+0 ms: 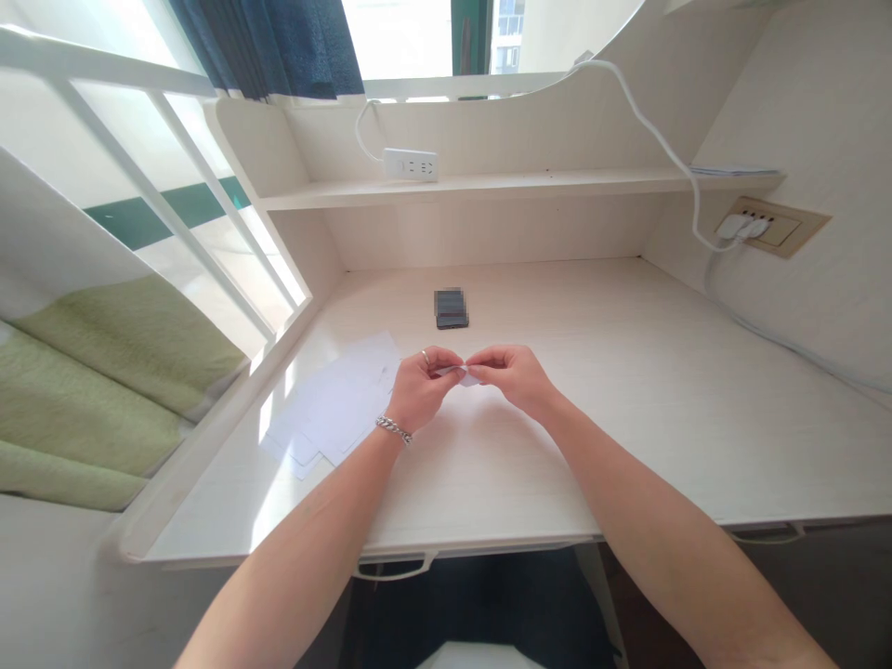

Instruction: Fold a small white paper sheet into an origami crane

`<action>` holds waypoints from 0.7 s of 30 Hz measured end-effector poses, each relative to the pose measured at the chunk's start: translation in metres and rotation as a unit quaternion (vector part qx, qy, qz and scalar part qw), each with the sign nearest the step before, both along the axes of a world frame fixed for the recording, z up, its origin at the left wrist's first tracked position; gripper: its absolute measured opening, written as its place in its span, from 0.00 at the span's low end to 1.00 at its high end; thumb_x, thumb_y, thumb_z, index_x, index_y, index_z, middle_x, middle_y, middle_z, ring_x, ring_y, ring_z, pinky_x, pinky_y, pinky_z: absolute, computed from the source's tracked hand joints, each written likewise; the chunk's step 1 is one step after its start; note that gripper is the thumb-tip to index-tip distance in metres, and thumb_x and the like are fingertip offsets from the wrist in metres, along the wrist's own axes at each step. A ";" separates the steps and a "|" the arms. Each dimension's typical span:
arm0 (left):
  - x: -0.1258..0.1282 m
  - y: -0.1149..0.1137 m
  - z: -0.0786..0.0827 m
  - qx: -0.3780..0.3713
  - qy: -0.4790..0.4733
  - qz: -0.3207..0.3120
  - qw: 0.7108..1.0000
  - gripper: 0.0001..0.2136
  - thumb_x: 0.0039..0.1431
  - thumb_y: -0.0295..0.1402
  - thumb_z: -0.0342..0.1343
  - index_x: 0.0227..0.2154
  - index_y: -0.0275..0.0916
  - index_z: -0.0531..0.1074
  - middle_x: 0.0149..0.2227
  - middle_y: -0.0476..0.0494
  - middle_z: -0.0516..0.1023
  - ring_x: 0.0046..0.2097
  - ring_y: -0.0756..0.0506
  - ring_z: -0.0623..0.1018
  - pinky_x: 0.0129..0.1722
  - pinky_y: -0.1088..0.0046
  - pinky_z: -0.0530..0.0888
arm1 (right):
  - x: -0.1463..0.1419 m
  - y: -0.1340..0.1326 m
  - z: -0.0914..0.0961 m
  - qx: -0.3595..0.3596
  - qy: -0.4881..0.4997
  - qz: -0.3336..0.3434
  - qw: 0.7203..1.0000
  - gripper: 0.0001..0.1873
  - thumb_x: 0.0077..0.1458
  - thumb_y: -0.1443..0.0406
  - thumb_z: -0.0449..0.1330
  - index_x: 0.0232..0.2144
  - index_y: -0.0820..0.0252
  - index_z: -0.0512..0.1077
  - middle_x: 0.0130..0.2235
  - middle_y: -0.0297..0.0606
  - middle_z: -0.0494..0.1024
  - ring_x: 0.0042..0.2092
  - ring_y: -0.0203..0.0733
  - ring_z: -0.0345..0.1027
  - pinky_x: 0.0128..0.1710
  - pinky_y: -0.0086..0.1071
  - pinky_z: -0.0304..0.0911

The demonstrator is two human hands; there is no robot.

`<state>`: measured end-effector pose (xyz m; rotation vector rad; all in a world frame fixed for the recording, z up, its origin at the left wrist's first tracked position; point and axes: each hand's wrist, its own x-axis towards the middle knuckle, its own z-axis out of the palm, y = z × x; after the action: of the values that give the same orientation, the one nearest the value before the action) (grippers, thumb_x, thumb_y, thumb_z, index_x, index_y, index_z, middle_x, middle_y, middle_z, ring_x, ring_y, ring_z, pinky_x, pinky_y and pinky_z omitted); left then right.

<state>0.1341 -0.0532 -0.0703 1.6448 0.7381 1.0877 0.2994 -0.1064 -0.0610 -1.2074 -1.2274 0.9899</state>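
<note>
My left hand [420, 386] and my right hand [512, 376] meet above the middle of the white desk [627, 409]. Both pinch a small piece of white paper [465, 375] between fingertips; only a sliver of it shows between the hands. The left hand wears a ring and a silver chain bracelet at the wrist. Several white paper sheets [334, 404] lie flat on the desk just left of my left hand. A dark phone [452, 308] lies face up farther back, beyond both hands.
A shelf [488, 186] above the desk carries a white power strip [411, 164]. Its cable runs right to a wall socket [756, 226]. A white bed rail [174, 186] and green bedding [104, 372] sit at the left. A window is behind.
</note>
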 end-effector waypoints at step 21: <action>0.003 0.007 -0.009 -0.021 -0.045 0.014 0.999 0.11 0.45 0.32 0.67 0.32 0.35 0.75 0.32 0.43 0.80 0.34 0.46 0.79 0.36 0.68 0.76 | -0.004 -0.001 -0.003 0.022 -0.104 -0.037 0.994 0.08 0.49 0.62 0.62 0.29 0.61 0.77 0.29 0.38 0.78 0.31 0.39 0.69 0.32 0.33 0.64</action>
<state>0.1368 -0.0457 -0.0792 1.5436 0.7211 1.1510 0.2958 -0.1073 -0.0639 -1.3377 -1.3476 0.7940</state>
